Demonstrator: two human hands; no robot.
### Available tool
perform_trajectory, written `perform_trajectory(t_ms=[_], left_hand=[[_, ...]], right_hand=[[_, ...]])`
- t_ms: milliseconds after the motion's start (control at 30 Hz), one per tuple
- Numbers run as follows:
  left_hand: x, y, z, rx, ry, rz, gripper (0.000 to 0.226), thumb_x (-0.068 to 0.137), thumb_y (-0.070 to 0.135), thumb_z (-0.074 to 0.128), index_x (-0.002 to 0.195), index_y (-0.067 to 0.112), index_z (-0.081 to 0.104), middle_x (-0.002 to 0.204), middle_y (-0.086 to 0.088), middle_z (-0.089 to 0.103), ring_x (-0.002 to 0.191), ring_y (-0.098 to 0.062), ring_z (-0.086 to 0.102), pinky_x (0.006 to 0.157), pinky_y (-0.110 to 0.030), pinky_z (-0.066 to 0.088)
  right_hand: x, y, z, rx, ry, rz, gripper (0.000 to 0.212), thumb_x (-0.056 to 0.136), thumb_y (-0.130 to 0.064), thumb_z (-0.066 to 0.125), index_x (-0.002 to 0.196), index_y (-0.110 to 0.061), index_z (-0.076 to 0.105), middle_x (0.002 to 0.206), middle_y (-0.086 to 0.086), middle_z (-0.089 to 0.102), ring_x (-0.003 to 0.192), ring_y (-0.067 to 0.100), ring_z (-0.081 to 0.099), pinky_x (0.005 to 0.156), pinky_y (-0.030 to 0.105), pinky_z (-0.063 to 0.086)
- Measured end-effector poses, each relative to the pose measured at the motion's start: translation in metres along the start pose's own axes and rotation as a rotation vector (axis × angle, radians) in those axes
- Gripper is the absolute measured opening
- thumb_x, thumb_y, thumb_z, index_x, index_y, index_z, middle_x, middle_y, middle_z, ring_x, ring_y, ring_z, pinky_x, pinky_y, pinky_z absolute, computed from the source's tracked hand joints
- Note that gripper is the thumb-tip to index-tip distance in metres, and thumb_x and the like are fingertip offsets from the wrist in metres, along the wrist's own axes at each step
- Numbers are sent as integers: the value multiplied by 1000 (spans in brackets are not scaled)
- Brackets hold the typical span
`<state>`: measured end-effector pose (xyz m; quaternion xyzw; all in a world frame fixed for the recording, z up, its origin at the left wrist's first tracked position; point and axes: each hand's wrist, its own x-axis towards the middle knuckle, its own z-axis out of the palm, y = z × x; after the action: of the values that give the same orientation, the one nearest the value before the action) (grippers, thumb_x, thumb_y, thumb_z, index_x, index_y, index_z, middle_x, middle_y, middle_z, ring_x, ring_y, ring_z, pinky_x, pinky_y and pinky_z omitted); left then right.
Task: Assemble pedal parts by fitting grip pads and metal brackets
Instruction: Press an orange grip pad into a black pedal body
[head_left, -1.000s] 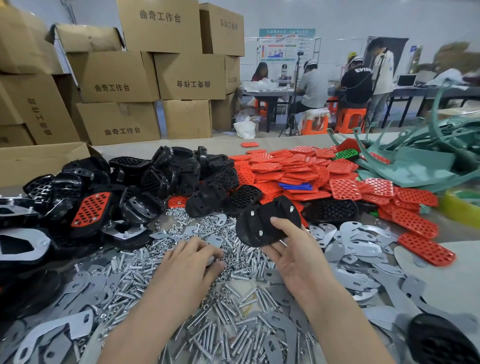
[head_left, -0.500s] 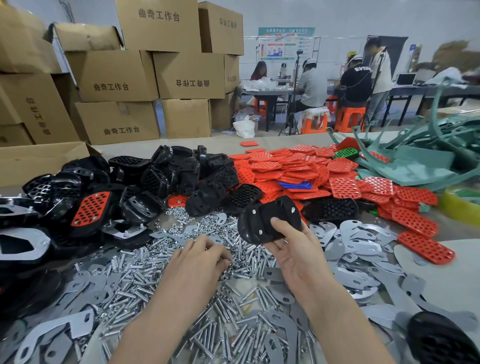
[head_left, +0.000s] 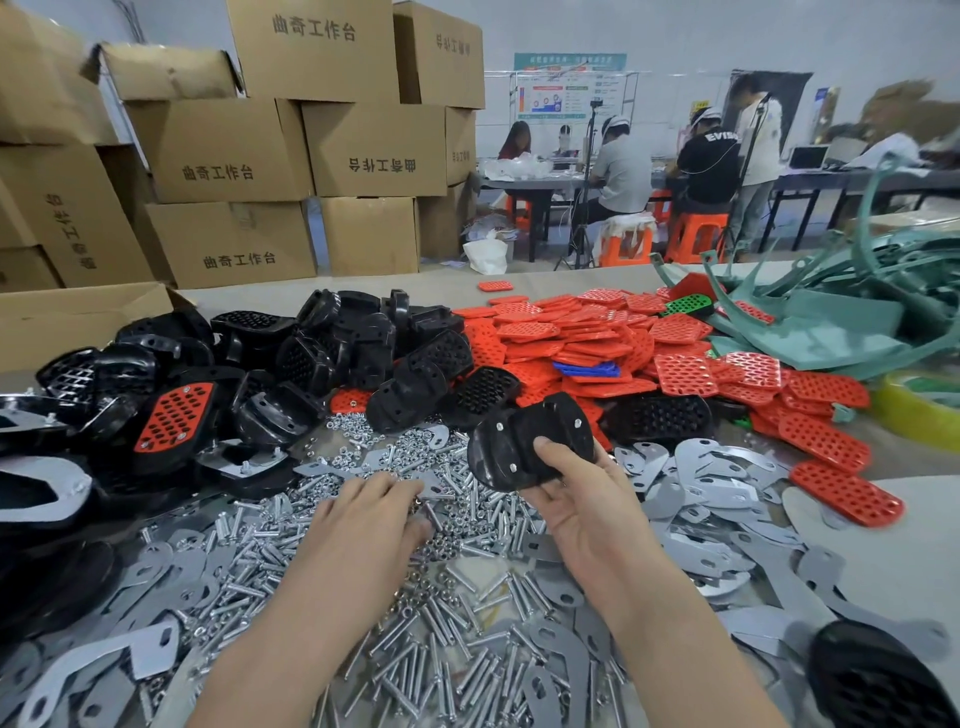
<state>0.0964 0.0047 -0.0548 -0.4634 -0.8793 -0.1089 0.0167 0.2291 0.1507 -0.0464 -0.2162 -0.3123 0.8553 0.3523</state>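
Above the bolts: right hand (head_left: 582, 506) clamps black pedal body (head_left: 524, 441), thumb on top
Left hand (head_left: 371, 512): curled into the nuts and bolts (head_left: 467, 525); whether it holds one, cannot tell
Risk: small nut slips, lost in pile

black pedal (head_left: 530, 439), tilted, underside up

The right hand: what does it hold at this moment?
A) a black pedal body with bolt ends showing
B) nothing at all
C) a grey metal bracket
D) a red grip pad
A: the right hand grips a black pedal body, raised above the pile of bolts, and small silver bolt ends show on its dark surface.
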Motion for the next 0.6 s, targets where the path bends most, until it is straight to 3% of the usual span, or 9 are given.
perform_trajectory(t_ms=[233,333,400,467,533,600], left_hand=[[1,-7,-3,-46,64,11,46,107,35,41,152,33,35,126,16,54,116,-7,44,100,-25,38],[-1,-10,-8,-208,167,-26,41,104,36,49,144,32,48,103,22,58,91,2,51,78,-19,40],[1,-13,-10,-398,273,-99,32,102,32,54,134,32,58,89,24,61,76,4,58,63,-14,40],[4,-17,-15,-724,349,-229,22,103,25,55,121,32,65,73,13,68,63,-7,67,54,-22,50],[5,-18,-20,-1103,344,-337,20,104,15,54,114,25,68,72,5,71,59,-13,69,63,-39,61],[3,-15,-24,-1326,300,-382,19,103,6,55,112,16,68,77,-2,70,62,-10,68,62,-33,61]], right_hand=[[1,-1,-2,42,-19,26,28,98,7,59,126,3,63,113,20,77,101,30,77,80,37,65],[2,0,-3,45,-1,24,30,97,8,59,127,5,62,113,21,77,101,31,77,80,38,65],[2,-1,-3,47,4,21,31,97,8,59,127,5,62,111,21,77,99,30,78,76,37,66],[2,-1,-2,46,-8,21,30,97,8,59,126,5,62,110,20,77,97,29,78,71,35,65],[1,-1,-2,44,-17,22,29,97,8,59,125,4,63,110,19,78,97,28,78,70,33,64],[0,-1,-1,42,-21,20,27,97,8,59,123,2,64,110,19,78,97,28,78,72,34,65]])
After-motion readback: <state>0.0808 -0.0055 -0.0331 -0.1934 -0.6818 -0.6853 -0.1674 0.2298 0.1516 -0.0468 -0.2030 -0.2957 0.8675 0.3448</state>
